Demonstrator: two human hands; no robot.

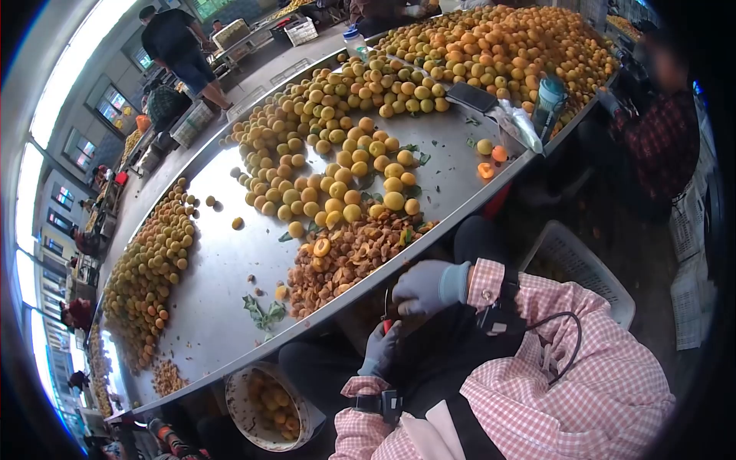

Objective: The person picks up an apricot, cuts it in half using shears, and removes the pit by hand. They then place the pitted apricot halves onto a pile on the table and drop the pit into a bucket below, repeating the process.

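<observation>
My left hand (379, 350), in a grey glove, is closed around a small red-handled tool (388, 326) with a narrow metal end pointing up. Close above it, my gloved right hand (432, 288) has its fingers curled, and what they may hold is hidden. Both hands are over my lap, just off the table's near edge. On the metal table (230, 307), a heap of brown apricot pits (337, 268) lies nearest to them, with yellow-orange apricots (337, 180) behind it. Below the table edge stands a white bucket (238, 399) holding cut apricots (276, 410).
More apricots (149, 284) line the table's far left edge, and a large heap (498, 46) fills its far end. A phone (471, 96), a blue-green bottle (549, 103) and a plastic bag (521, 126) lie there. A plastic crate (583, 268) is at my right; a co-worker (659, 138) sits beyond.
</observation>
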